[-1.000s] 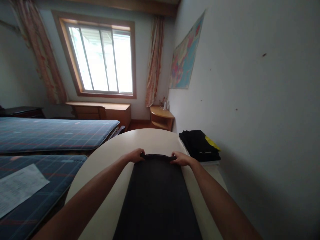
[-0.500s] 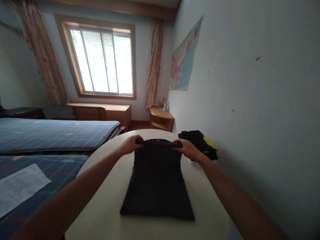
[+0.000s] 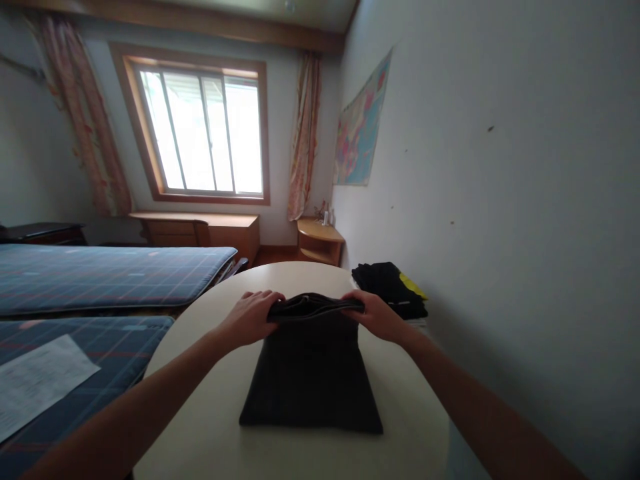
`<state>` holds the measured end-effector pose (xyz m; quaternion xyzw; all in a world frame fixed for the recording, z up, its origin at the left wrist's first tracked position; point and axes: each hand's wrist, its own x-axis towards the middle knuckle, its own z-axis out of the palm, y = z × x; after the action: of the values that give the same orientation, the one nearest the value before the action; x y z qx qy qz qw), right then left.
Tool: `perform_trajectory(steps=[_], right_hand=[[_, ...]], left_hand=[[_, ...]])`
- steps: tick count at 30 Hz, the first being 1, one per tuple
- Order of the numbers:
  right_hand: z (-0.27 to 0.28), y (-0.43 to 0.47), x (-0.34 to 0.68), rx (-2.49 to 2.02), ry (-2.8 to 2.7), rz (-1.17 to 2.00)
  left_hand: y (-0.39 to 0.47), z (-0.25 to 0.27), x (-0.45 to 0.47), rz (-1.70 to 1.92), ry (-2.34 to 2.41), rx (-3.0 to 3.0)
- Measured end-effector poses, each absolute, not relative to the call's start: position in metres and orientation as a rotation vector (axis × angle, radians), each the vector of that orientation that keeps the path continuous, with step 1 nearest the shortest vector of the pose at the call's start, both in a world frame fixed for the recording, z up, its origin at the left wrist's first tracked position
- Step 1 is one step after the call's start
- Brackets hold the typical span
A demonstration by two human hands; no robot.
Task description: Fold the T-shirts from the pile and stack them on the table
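Observation:
A folded black garment [image 3: 311, 383] lies on the round cream table [image 3: 200, 400], with its far part lifted and bent toward me. At the left corner of that raised edge, my left hand [image 3: 254, 317] grips the layers with its fingers over the top. My right hand [image 3: 373, 315] pinches the opposite corner. Between the hands the edge bows and its layers gape slightly. The near edge rests flat on the table. What kind of garment it is cannot be made out.
Folded black clothes [image 3: 387, 287] with a yellow patch are stacked at the table's right, near the white wall [image 3: 525, 280]. Two plaid mattresses [image 3: 115, 273] stand at the left, with a paper sheet [image 3: 45, 380] on the nearer one. A corner shelf [image 3: 320, 231] stands beyond the table.
Both hands have brought the garment's far edge toward me, folding it over further. Its layers now gape more between the hands, and its visible flat part is shorter.

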<state>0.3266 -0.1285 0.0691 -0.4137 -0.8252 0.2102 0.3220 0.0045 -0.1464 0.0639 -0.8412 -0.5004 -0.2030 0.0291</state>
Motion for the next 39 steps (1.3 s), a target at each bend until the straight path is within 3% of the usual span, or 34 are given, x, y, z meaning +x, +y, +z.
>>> perform_trajectory(steps=[17,26,30,39], right_hand=[[0.066,-0.128,0.321,-1.055,-2.122,0.543],[-0.016,-0.118,0.341,-1.083,-1.862,0.705],[-0.051,-0.114,0.352,-1.128,-1.863,1.0],[-0.05,-0.108,0.356,-1.118,-1.94,0.972]], left_hand=[[-0.124,0.069,0.037,-0.531,-1.314,-2.913],[-0.099,0.07,0.035,-0.627,-1.307,-3.007],[-0.095,0.071,0.035,-0.66,-1.283,-3.037],[-0.098,0.074,0.037,-0.668,-1.295,-3.035]])
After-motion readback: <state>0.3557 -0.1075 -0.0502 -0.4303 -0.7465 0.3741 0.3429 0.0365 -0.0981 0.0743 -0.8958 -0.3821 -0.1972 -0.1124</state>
